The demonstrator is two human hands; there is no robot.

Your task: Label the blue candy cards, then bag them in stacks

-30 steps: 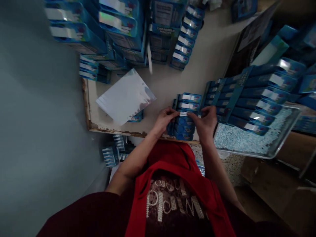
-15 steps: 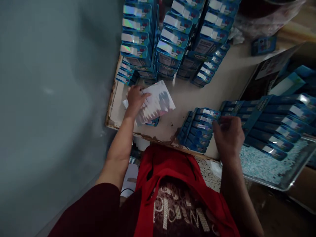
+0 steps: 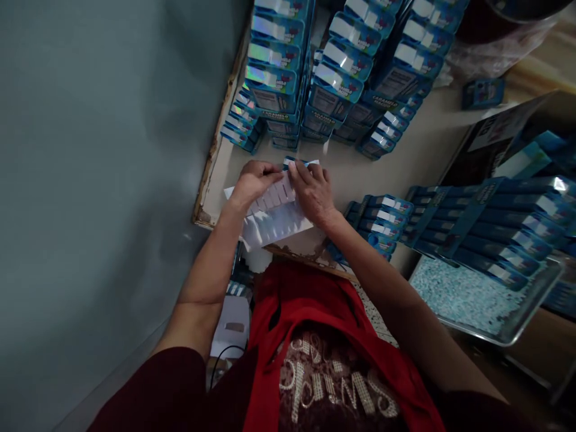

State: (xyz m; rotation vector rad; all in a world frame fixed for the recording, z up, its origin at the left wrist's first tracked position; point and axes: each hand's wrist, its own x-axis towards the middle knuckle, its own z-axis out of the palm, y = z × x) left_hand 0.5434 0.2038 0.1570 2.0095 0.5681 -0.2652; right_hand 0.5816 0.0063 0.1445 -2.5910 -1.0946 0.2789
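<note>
A shiny white sheet of stickers [image 3: 275, 223], with a row of narrow strips across it, is tilted over the table's front left corner. My left hand [image 3: 257, 182] grips it by its left upper part, thumb on top. At its upper right, my right hand [image 3: 312, 189] has its fingers bent and pinched against the sheet, close to my left fingertips. Whether a single strip is between those fingers is too small to tell. Just behind the fingertips a small blue pack [image 3: 290, 162] shows in part, mostly hidden by the hands and sheet.
Tall stacks of blue packs [image 3: 274, 81] with white strips on their ends stand at the back. More packs [image 3: 382, 219] lie right of my hands. A bundled stack [image 3: 486, 222] sits above a metal tray [image 3: 517, 339] of pale blue pieces. A wall [image 3: 103, 180] borders the left.
My right hand has moved left from the packs on the right to the sticker sheet. The sheet has tipped towards me in my left hand, and the view has shifted slightly.
</note>
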